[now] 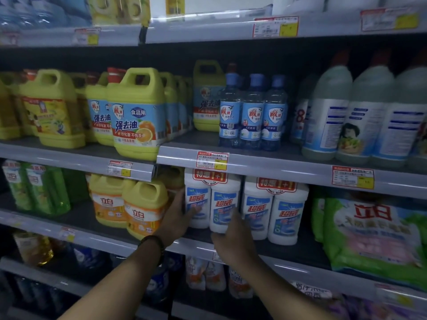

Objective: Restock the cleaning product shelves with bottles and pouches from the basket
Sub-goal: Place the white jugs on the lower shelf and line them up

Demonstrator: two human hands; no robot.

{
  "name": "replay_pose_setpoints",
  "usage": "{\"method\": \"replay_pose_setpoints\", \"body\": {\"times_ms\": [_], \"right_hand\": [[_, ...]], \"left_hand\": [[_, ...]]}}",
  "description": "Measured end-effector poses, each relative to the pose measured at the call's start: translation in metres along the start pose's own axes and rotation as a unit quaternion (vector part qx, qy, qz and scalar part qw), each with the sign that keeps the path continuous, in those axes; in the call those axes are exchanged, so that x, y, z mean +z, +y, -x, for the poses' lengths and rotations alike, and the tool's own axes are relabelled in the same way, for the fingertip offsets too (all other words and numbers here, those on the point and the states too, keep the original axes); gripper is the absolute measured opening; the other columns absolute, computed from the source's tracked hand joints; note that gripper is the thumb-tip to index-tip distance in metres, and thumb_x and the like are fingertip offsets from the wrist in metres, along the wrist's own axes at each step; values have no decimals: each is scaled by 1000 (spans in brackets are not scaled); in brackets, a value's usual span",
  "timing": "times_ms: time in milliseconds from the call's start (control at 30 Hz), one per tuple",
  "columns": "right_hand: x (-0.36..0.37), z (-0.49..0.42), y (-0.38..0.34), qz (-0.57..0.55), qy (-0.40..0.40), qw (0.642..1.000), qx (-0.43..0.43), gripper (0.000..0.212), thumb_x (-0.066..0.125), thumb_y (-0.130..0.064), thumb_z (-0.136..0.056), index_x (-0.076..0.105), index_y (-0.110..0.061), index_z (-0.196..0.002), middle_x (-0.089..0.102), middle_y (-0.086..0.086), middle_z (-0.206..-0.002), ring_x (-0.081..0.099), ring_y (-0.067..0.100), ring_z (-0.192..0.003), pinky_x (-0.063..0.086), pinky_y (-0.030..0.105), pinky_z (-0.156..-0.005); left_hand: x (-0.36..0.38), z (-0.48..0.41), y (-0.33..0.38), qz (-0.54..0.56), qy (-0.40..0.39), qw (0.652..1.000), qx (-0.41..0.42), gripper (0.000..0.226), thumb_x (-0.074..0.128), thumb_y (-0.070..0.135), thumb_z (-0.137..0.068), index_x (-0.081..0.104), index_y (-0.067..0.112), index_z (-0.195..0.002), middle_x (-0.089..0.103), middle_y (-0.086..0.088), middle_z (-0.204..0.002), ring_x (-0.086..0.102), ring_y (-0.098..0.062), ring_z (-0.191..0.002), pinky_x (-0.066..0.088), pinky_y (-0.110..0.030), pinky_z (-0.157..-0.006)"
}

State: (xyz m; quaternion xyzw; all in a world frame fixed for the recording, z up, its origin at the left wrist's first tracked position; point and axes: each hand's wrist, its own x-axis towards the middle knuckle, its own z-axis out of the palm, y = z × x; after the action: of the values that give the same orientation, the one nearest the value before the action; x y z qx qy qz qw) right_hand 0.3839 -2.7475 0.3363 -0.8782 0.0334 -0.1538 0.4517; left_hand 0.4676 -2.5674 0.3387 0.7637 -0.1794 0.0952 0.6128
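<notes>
A twin pack of white bottles [211,199] with blue labels and a red "1+1" banner stands at the front of the third shelf [196,248]. My left hand [176,215], a dark bead bracelet on its wrist, holds the pack's left side with the thumb across the front of the left bottle. My right hand [231,239] grips the lower right of the pack, fingers reaching up along the right bottle. A second identical twin pack [275,209] stands right beside it. The basket is not in view.
Yellow and orange jugs [143,209] stand close on the left of the pack, and green pouches [374,234] lie to the right. The shelf above holds yellow jugs [136,116], blue bottles [251,114] and pale bottles [346,116]. Pouches [205,273] fill the shelf below.
</notes>
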Motion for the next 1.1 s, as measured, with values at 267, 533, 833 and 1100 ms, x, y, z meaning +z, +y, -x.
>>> {"method": "replay_pose_setpoints", "body": {"times_ms": [267, 533, 833, 1100], "right_hand": [[-35, 21, 7, 286, 96, 953, -21, 58, 68, -44, -88, 45, -26, -139, 50, 3, -135, 51, 27, -129, 50, 44, -105], [-61, 13, 35, 194, 78, 974, -84, 51, 77, -32, -90, 49, -26, -132, 43, -3, -131, 48, 15, -124, 51, 28, -97], [-89, 8, 72, 38, 217, 972, 82, 94, 81, -31, -92, 24, -8, -163, 45, 27, -145, 47, 44, -134, 51, 53, -105], [-97, 8, 77, -9, 128, 990, 54, 125, 85, -31, -90, -10, -16, -170, 27, 14, -159, 45, 32, -144, 39, 42, -123]], "left_hand": [[22, 8, 0, -42, 56, 997, 29, 51, 65, 5, -104, 46, 28, -145, 65, 7, -140, 63, -7, -129, 58, -43, -109], [28, 7, -4, -71, 73, 995, 19, 60, 70, 9, -102, 42, 37, -147, 61, 8, -145, 59, -14, -136, 55, -46, -112], [35, 8, -1, -44, 78, 996, -12, 58, 69, 1, -100, 43, 27, -144, 62, 3, -142, 59, -13, -131, 50, -23, -100], [40, 10, 2, -59, 88, 994, -32, 54, 67, 1, -102, 42, 23, -144, 63, 0, -138, 63, -13, -121, 57, -40, -105]]}}
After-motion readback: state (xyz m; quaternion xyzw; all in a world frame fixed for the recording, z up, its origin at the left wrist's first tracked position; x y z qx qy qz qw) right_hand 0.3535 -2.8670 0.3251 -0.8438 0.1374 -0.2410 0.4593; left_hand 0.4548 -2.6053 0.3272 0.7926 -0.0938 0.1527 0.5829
